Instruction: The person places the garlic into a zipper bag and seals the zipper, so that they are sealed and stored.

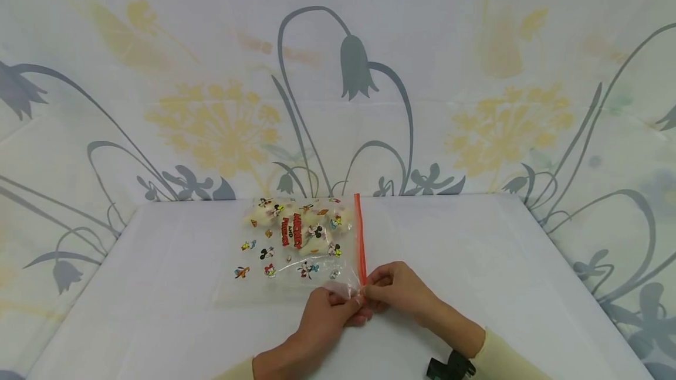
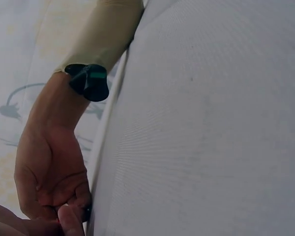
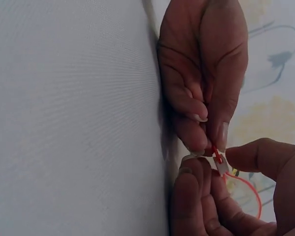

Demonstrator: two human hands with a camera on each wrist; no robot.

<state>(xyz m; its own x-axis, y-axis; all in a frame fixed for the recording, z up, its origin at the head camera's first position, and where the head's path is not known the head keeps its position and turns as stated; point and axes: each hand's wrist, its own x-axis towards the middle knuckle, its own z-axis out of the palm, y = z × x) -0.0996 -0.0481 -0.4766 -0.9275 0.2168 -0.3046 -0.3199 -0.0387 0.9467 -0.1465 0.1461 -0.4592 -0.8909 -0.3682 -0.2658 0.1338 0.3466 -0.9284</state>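
Note:
A clear zip bag (image 1: 287, 260) printed with cartoon characters lies flat on the white table, its red zip edge (image 1: 361, 239) on the right side. Pale, soft-looking pieces (image 1: 317, 239) show through the plastic; their kind is unclear. At the bag's near right corner, my left hand (image 1: 327, 321) pinches the end of the red strip between thumb and fingers. My right hand (image 1: 404, 292) meets it there from the right, its thumb and fingers on a small whitish slider (image 3: 221, 165) on the strip. In the left wrist view, fingers largely hide the slider.
The white table (image 1: 475, 251) stretches out on both sides of the bag. Behind it hangs a flower-patterned cloth (image 1: 338, 133), which also runs along both sides. A dark strap-on device (image 1: 451, 365) sits at the right wrist, near the table's front.

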